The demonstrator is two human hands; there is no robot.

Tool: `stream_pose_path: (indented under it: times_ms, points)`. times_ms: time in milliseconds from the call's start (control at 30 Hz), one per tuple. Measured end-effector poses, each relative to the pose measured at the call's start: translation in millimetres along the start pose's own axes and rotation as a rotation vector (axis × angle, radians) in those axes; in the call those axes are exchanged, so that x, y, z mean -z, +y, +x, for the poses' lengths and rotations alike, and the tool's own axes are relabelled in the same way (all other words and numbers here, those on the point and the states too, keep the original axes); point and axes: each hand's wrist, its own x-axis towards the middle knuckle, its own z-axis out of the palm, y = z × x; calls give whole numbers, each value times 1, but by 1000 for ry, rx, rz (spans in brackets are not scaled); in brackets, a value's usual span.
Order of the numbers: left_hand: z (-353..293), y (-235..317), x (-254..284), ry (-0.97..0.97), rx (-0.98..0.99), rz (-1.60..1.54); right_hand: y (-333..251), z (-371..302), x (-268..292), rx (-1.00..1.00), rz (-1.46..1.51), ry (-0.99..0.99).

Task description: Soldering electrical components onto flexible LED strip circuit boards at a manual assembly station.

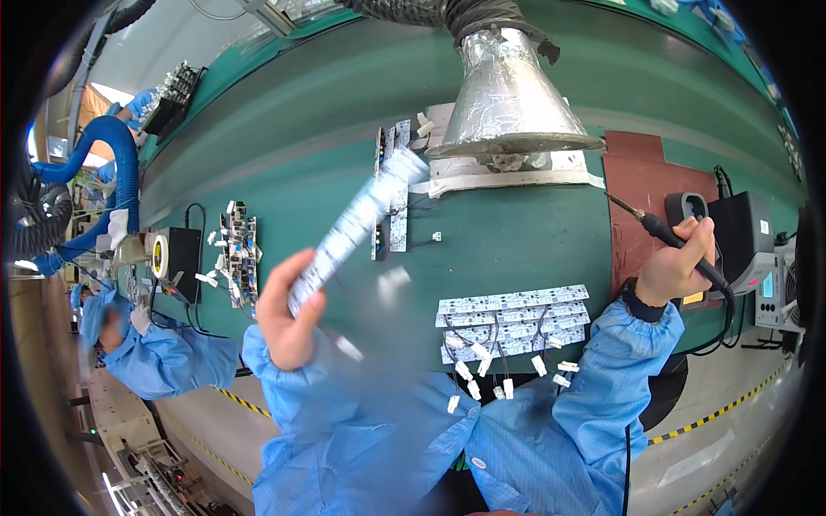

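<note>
My left hand (291, 320) grips the lower end of a long white circuit board strip (360, 225), which is held tilted over the green table and blurred by motion. A blurred white connector (394, 284) is beside this strip; whether it is wired to it I cannot tell. In my right hand (675, 268) is a soldering iron (657, 227), its tip pointing up and left above a brown mat (634, 198). Several white board strips (514, 311) lie in rows between my hands, with dark wires and white connectors (480, 351) trailing toward me.
A foil-covered fume hood (514, 95) stands at the back over a white pad. More strips (398, 228) lie left of it. The soldering station (738, 245) is at the right. Populated boards (238, 254) and a black box (178, 262) sit left, near a co-worker in blue (168, 353).
</note>
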Motion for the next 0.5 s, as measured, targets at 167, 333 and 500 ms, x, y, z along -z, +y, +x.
stream_pose_path:
  times_ms: [167, 333, 500]
  points:
    - [41, -52, -29, 123, 45, -5, -3, -1, -3, 3, -20, 11]
    - [52, -68, -60, -53, -215, 402, -3, -1, -2, -9, -26, -28]
    - [53, -71, -49, -183, -202, 388, -6, 1, -2, -1, -14, -47]
